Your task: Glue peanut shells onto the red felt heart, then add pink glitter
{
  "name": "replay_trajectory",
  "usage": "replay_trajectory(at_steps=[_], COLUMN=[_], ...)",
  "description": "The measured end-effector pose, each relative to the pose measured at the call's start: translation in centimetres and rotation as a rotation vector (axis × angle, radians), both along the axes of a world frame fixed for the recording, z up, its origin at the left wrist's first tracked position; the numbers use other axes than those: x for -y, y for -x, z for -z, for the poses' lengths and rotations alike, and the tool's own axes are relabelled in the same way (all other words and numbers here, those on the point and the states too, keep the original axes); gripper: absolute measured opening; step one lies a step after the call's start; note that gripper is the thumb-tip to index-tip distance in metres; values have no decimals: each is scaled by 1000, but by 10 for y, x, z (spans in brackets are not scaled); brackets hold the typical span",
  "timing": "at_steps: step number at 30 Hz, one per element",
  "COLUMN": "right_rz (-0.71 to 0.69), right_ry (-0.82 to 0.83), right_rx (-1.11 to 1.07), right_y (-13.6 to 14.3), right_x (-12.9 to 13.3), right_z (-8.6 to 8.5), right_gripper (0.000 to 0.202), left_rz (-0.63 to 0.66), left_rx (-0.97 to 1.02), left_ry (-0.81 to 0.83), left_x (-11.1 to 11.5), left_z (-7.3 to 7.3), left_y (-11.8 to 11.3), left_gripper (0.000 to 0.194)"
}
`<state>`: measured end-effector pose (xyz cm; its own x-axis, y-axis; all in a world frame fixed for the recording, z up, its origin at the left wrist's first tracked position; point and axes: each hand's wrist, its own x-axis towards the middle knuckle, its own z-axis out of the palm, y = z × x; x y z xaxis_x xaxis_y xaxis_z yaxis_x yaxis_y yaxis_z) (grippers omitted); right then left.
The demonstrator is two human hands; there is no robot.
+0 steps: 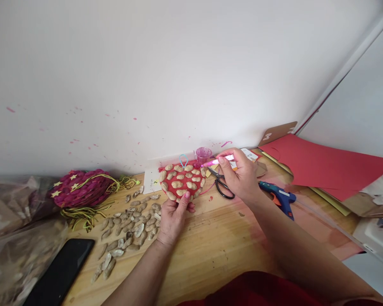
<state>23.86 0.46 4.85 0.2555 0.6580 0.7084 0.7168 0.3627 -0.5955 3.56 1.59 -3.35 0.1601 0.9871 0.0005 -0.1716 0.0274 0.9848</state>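
Note:
My left hand (175,214) grips the lower edge of a red card (185,180), thumb on its front. Rows of peanut shells (177,185) cover the card, which is propped up facing me. At its top edge shows a thin light-blue loop (183,160). My right hand (239,174) is closed around a slim white paintbrush (225,159) smeared with pink. The brush's pink tip is by the card's upper right edge; whether it touches a shell I cannot tell. Just behind the tip stands a small pink-stained plastic cup (203,154).
Loose peanut shells (137,225) lie left of my left hand, near a black phone (60,272), plastic bags (15,246) and a magenta yarn piece (83,187). Black-handled scissors (224,189), a blue glue gun (282,197) and red sheets (325,163) are at right.

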Motion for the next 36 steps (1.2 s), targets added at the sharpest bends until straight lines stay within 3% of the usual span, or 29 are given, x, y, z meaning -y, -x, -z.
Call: replay_trajectory(at_steps=[11,20,36], right_rz=[-28,-155,-146], right_ry=[-15,-29,-45], right_rx=[46,270,314], right_y=[1,2,2], right_x=[1,3,2], right_z=[0,-4,-2], right_gripper=[15,7,7], left_rz=[6,-7,-2], left_rx=[5,4,-137], left_ry=[6,11,-74], left_x=[-1,-2,-1], left_z=[1,1,2], left_y=[1,1,3], left_gripper=[47,47,45])
